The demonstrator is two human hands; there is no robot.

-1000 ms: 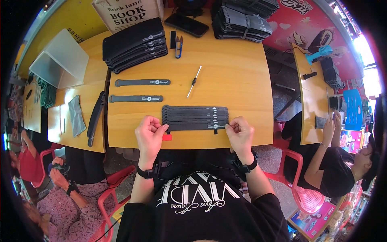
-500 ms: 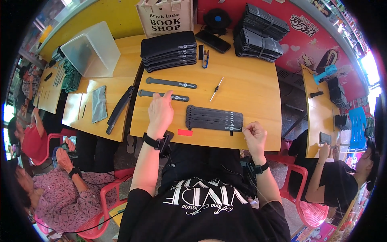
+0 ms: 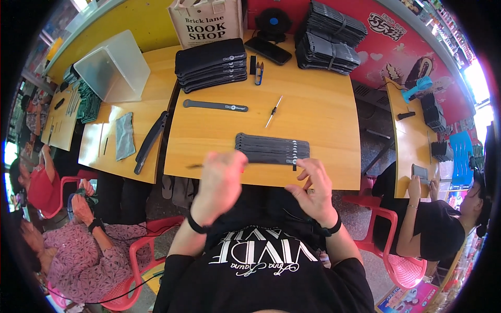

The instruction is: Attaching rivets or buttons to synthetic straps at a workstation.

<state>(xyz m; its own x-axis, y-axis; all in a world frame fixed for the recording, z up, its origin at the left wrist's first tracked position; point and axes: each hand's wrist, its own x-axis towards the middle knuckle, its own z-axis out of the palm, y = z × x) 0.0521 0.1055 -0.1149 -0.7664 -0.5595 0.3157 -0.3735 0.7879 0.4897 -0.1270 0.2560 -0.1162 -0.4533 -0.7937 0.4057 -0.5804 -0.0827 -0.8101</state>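
The left hand (image 3: 222, 180) is at the lower centre of the frame, blurred, with its fingers curled in tight. A thin dark strap (image 3: 194, 166) juts from its left side, apparently gripped near the fingertips and seen nearly edge-on; how the fingers close on it cannot be told. The right hand (image 3: 313, 190) stands with fingers spread and thumb well apart, holding nothing visible, its index finger close to the lower right corner of the row of grey straps (image 3: 266, 148). Whether it touches is unclear.

That row lies at the centre, straps overlapped with their printed ends on the right, probably so that the edges line up. A black tab (image 3: 294, 168) pokes out below its right end, perhaps a band laid ready under the stack. One single grey strap (image 3: 215, 106) lies apart at the upper left of the row, with its printed end also to the right.

The thin double-ended tool (image 3: 273, 110) and the blue-handled snips (image 3: 259, 74) lie above, out of the hands' way. The front edge of the wooden table (image 3: 323, 120) runs just under the hands, leaving little wood below the row. More room lies to its right and above, while the black strap stack (image 3: 211, 61) bounds the upper left.
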